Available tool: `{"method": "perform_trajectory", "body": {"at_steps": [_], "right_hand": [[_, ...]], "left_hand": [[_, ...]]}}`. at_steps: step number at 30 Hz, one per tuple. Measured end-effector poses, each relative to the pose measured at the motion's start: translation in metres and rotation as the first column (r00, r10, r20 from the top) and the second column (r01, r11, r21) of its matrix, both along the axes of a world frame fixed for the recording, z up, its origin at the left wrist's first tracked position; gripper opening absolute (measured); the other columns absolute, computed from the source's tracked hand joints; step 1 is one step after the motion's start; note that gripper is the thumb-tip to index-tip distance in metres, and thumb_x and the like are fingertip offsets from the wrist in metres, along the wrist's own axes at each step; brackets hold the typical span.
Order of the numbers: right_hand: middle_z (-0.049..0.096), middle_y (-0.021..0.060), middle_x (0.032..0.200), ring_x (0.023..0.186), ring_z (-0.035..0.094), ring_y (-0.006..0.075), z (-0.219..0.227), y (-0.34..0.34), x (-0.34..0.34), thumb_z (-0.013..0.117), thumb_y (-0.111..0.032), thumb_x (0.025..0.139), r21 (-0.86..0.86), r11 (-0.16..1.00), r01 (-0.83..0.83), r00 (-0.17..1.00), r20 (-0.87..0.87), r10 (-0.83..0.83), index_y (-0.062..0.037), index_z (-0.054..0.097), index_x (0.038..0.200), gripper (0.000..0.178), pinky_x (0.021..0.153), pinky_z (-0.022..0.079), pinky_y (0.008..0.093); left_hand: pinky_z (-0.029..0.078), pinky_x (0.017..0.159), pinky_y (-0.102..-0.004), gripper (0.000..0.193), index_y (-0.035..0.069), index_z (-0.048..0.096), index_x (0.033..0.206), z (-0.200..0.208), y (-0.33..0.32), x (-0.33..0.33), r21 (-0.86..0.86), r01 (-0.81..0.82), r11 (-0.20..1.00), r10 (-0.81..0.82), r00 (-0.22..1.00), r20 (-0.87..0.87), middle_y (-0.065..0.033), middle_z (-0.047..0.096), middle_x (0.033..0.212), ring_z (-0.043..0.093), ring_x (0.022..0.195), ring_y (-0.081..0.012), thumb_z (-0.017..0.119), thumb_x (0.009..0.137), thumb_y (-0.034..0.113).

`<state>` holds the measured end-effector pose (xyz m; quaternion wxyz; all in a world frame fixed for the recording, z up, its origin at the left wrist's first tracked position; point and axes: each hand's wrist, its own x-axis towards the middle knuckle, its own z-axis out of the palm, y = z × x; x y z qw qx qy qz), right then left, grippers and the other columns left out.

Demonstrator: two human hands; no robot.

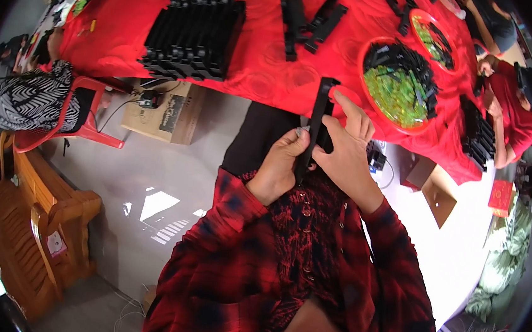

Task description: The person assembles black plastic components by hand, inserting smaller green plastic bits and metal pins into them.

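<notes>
A long, narrow black plastic strip (321,111) stands almost upright in front of my body, just off the near edge of the red table. My left hand (281,164) is closed round its lower part, thumb against the side; a small pale bit shows by the thumb tip. From the other side my right hand (351,149) grips the strip, its index finger reaching toward the top end and its thumb lower down. To the right of the strip, on the table, sits a bowl (372,112) of small green and black pieces.
The red-covered table (261,71) bears a stack of black strips (192,36) and several loose strips (310,21). A second bowl (448,69) stands farther right. A person in red (524,112) works at right; another sits on a red chair (68,111) at left, near a cardboard box (156,115).
</notes>
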<state>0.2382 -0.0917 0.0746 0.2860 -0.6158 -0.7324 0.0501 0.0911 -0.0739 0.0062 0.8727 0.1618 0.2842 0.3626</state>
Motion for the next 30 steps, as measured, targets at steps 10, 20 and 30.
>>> {"method": "perform_trajectory", "body": {"at_steps": [10,20,30], "right_hand": [[0.038,0.0172,0.148,0.132,0.032,0.0403,-0.002,0.008,-0.007,0.074,-0.017,0.069,0.029,0.998,-0.053,0.998,0.018,0.052,0.0010,0.062,0.107,0.043,0.109,0.022,0.0526],[0.038,0.0173,0.147,0.132,0.033,0.0416,-0.007,0.011,-0.009,0.074,-0.015,0.069,0.032,0.998,-0.044,0.998,0.051,0.043,0.0004,0.061,0.107,0.043,0.109,0.022,0.0540],[0.041,0.0187,0.144,0.126,0.042,0.0363,0.010,0.043,-0.009,0.073,-0.014,0.068,0.092,0.994,-0.063,0.997,0.046,0.059,0.0031,0.062,0.103,0.040,0.107,0.026,0.0506]], "left_hand": [[0.051,0.062,-0.0274,0.017,0.012,0.062,0.107,-0.005,0.004,-0.008,-0.017,-0.055,0.998,0.055,0.998,0.003,0.0006,0.068,0.093,0.065,0.077,-0.0104,0.058,0.102,0.027],[0.052,0.063,-0.0261,0.017,0.012,0.063,0.107,-0.009,0.010,-0.013,-0.013,-0.051,0.999,0.052,0.998,0.031,0.0011,0.068,0.091,0.064,0.073,-0.0095,0.060,0.101,0.027],[0.052,0.086,-0.0320,0.027,0.005,0.061,0.119,0.022,0.016,-0.029,0.125,-0.055,0.991,0.065,0.995,-0.074,-0.0024,0.067,0.107,0.064,0.094,-0.0127,0.051,0.105,0.026]]}}
